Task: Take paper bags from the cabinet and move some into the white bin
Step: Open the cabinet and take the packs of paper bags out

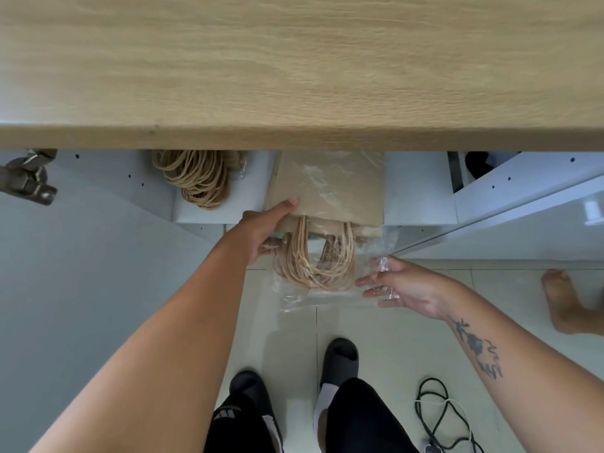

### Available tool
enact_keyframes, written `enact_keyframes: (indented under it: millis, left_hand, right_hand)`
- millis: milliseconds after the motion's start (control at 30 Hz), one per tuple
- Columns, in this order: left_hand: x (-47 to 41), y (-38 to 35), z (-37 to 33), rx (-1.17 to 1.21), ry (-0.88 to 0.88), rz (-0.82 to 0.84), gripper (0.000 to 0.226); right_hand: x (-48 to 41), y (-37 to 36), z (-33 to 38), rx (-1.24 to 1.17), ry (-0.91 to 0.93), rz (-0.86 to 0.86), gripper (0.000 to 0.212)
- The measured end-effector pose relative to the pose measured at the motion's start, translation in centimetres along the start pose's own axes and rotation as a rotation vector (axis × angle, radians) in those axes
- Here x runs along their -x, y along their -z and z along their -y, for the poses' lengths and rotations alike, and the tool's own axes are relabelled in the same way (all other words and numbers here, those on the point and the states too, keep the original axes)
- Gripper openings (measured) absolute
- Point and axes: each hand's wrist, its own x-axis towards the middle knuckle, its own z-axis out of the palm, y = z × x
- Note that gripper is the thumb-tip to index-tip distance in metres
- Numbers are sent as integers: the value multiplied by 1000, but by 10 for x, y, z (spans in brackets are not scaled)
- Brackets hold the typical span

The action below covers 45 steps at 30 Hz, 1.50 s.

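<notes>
A stack of brown paper bags [330, 191] in clear plastic wrap [327, 297] sticks out of the open white cabinet [420, 197] under the wooden counter. Their twine handles [315, 259] hang down at the front. My left hand [264, 228] grips the stack's left front corner, thumb on top and fingers underneath. My right hand [398, 286] holds the loose end of the plastic wrap at the right, fingers spread and lightly bent. A second bundle of bags with twine handles [196, 178] lies on the cabinet shelf to the left. The white bin is out of sight.
The wooden counter [294, 70] overhangs the cabinet. An open cabinet door [81, 273] stands at the left with a metal hinge [27, 179]; another door [523, 220] is at the right. Cables [441, 413] lie on the tiled floor; another person's bare foot [568, 302] is at the right.
</notes>
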Motion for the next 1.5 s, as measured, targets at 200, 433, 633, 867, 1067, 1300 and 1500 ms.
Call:
enact_keyframes:
  millis: [200,433,633,867,1067,1300,1500]
  left_hand:
    - [-12,4,6,35,-19,10,95]
    - [-16,6,11,41,-14,86,49]
    - [-2,9,22,96,-19,143,56]
    - [58,10,42,146,4,211,62]
    - [141,20,64,195,38,206,54]
    - [245,47,74,210,0,206,52]
    - [324,79,78,207,-121,273,49]
  right_hand:
    - [-8,30,33,-193,79,-157,39]
    - [-33,18,71,-257,70,-161,74]
    - [-18,13,67,-314,24,-108,41]
    - [25,-2,39,-379,9,-76,45]
    - [100,-31,13,-406,-37,-54,39]
    - [188,-69,-4,-366,24,-75,80]
    - [260,-108,-3,-343,120,-138,78]
